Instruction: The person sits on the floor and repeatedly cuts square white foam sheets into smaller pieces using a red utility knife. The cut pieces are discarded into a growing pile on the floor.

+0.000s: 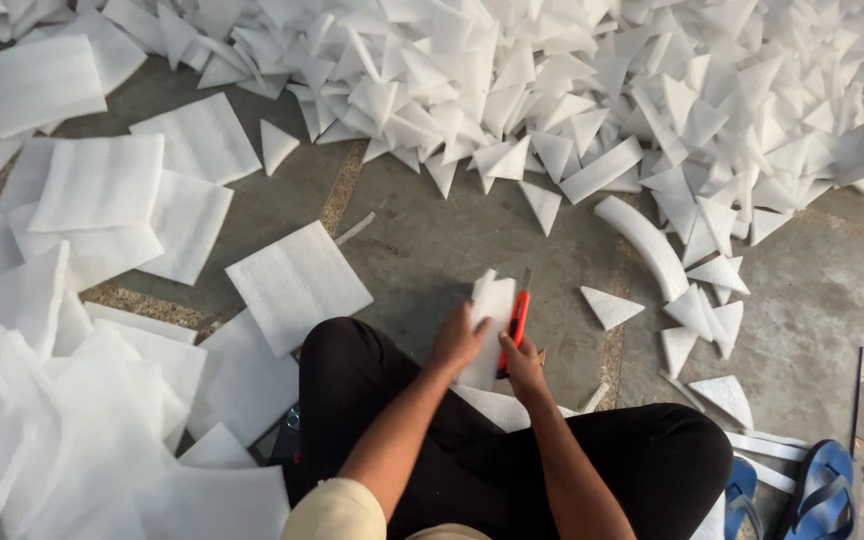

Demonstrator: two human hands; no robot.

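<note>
A concrete floor [432,250] is strewn with white foam squares [297,283] and a heap of triangles [572,90]. A foam piece [492,310] is gripped upright by the left hand [459,342], steadied for cutting, while an orange cutter [517,318] is clasped in the right hand [524,368] against its edge.

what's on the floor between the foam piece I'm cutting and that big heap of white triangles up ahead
Mostly bare grey floor in the head view, from the foam piece to the heap; one loose triangle lies near the heap's edge.
</note>
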